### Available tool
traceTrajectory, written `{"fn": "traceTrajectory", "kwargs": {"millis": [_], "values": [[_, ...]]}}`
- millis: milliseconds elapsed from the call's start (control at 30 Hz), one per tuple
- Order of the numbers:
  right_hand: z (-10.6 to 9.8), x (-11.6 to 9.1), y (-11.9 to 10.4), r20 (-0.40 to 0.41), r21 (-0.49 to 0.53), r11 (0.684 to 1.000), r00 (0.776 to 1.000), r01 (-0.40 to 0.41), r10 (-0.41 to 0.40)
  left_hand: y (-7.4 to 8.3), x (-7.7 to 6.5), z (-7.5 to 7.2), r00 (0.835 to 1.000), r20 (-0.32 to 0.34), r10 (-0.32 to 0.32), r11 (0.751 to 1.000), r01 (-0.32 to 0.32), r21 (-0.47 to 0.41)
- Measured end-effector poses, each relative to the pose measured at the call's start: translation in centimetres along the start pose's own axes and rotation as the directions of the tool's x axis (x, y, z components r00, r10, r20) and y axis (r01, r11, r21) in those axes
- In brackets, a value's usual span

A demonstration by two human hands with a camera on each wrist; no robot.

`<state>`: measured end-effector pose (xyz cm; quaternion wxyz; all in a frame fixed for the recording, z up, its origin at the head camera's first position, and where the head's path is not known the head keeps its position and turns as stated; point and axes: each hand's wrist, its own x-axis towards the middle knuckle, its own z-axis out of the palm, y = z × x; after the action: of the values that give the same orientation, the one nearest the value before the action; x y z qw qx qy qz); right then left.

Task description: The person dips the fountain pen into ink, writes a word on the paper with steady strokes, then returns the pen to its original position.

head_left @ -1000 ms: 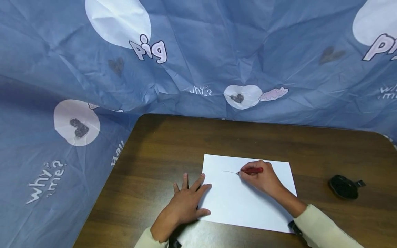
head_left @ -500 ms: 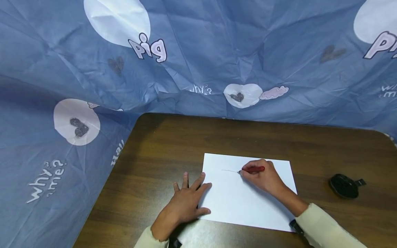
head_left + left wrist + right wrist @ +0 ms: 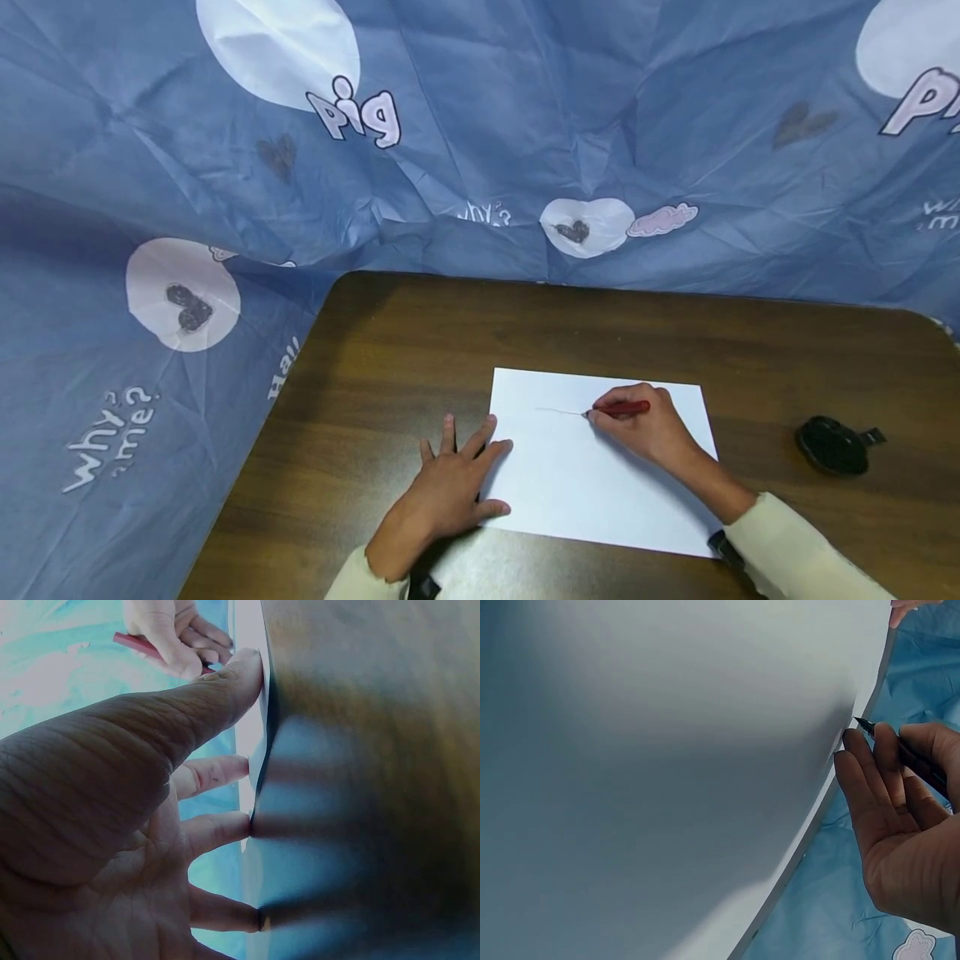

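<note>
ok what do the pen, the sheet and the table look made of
Pen: probably plastic; the red barrel looks smooth and evenly coloured.
Sheet: most likely matt paper, being plain white, thin and flat with straight edges.
Table: wood or wood-look laminate; brown grain shows, and a bright patch suggests slight gloss.

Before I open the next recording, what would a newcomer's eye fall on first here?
Probably the white paper, bright against the brown table, where the right hand holds a red pen at the end of a thin line. Next might come the blue cloth with lettering and hearts behind the table, then the left hand, spread at the paper's left edge.
</note>
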<state>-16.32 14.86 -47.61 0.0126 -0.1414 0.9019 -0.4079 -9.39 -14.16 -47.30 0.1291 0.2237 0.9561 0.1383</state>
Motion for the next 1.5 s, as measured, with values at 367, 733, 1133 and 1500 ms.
{"fn": "traceTrajectory", "kwargs": {"millis": [367,733,1133,1500], "values": [[-0.5,-0.3,0.3,-0.026,-0.011,1.0,1.0,0.003,-0.003,-0.1,0.2,0.0,1.0,0.005,-0.006,1.0,0.006,-0.006],[-0.9,-0.6,0.7,-0.03,-0.01,1.0,1.0,-0.007,0.007,0.1,0.2,-0.2,1.0,0.018,-0.012,1.0,0.013,-0.013],[-1.6,-1.2,1.0,-0.044,-0.021,0.999,0.999,-0.025,0.025,0.1,0.1,-0.1,1.0,0.014,-0.01,1.0,0.01,-0.01],[-2.0,-1.5,1.3,-0.032,-0.031,0.998,0.998,-0.047,0.046,0.1,0.2,-0.1,1.0,0.014,-0.007,1.0,0.007,-0.014]]}}
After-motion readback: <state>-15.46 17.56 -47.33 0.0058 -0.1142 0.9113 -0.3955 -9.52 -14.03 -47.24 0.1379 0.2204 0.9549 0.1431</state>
